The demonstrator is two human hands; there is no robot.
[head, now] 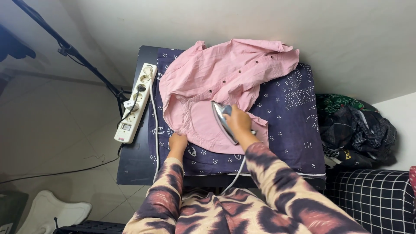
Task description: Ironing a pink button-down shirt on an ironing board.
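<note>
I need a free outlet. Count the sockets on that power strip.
4 or 5, in a row along the white power strip left of the cloth: top one empty, a black plug in the second, the lower ones too blurred to count.

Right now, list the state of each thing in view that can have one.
Pink shirt: crumpled, spread on the dark patterned cloth.
Iron: soleplate down on the shirt, gripped by the right hand.
Left hand: flat, pressing the shirt's edge.
Power strip: lying on the table edge, one plug in.
Pile of clothes: heaped, unfolded.
</note>
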